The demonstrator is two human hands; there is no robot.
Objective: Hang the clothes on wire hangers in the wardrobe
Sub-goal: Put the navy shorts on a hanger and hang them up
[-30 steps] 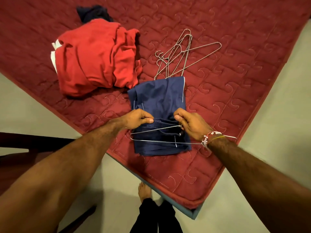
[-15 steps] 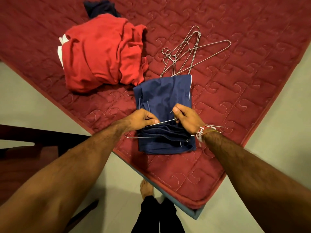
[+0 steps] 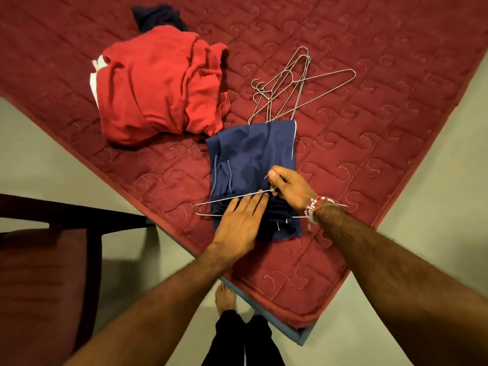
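The folded navy garment is laid near the corner of the bed, with the lower bar of a wire hanger apparently passed beneath it. The hanger's neck is pinched by the thumb and fingers of the right hand, while the left hand is pressed flat on the cloth, fingers straight and close together, seemingly so that the folds are held down as the wire is seated

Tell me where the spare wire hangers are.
In the head view, the spare wire hangers lie in a pile on the red mattress, right of the red garment and just beyond the folded blue garment.
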